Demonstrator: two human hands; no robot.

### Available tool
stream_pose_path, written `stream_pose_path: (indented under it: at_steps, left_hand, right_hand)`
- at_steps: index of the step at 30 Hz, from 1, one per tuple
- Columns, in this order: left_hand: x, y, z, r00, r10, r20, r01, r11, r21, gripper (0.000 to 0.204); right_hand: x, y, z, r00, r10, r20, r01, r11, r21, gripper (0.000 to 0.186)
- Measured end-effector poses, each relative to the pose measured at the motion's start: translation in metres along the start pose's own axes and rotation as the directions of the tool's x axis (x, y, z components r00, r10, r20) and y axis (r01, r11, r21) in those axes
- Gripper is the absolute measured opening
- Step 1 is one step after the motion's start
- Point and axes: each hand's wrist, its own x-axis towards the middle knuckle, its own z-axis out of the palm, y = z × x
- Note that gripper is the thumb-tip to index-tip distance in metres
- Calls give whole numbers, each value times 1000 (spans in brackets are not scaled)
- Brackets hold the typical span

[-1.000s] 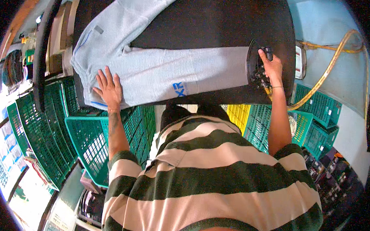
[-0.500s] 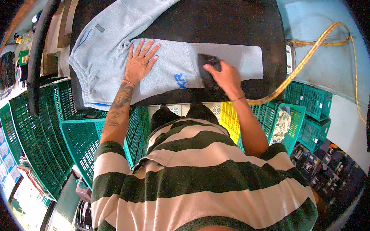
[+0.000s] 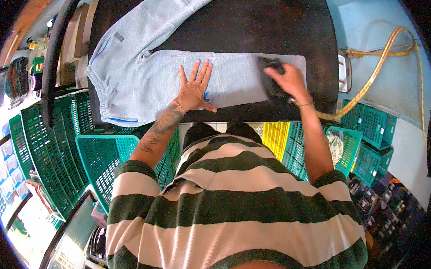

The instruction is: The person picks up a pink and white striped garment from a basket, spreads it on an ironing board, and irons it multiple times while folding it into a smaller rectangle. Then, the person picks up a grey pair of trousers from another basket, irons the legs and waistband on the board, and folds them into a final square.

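Observation:
Light grey sweatpants (image 3: 155,79) lie on a black padded ironing table (image 3: 273,26). One leg stretches to the right, while the other runs up toward the far edge. Flat on the near leg, over part of a blue print, rests my left hand (image 3: 194,91) with its fingers spread. My right hand (image 3: 293,82) is wrapped round a dark iron (image 3: 272,79), somewhat blurred by motion, over the lower part of that leg close to the hem. The iron's underside is hidden.
A yellow hose (image 3: 371,83) loops down behind my right wrist. Green plastic crates (image 3: 103,163) stand left of me, with more green crates (image 3: 370,122) at right and a yellow crate (image 3: 275,139) below the table's edge. A long dark padded bar (image 3: 58,55) rises at left.
The iron has slid right along the leg toward the hem in my right hand. My left hand has shifted right and nearer to me, now covering part of the print.

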Motion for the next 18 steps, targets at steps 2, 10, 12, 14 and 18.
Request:
stream_pose_path:
  at_steps: [2,10,12,14,18]
  left_hand:
    - [-6,-13,2,993,-61,-100,50,992,-113,141]
    - [-77,-83,26,549,-774,-315,785,607,-125,60]
    - [-84,-95,41,560,-760,-330,781,618,-96,60]
    - [-93,-107,47,587,-742,-322,736,656,-169,61]
    - [-143,-128,34,625,-615,-481,553,783,-283,63]
  right_hand:
    - [-8,-48,40,980,36,194,-29,999,-39,64]
    - [-10,-53,51,982,93,165,-72,989,-130,56]
    - [-1,-7,6,969,246,33,-240,962,-128,61]
    - [4,50,-47,914,393,-100,-404,899,-168,61]
    - [36,161,-122,895,245,-374,-332,925,-187,69]
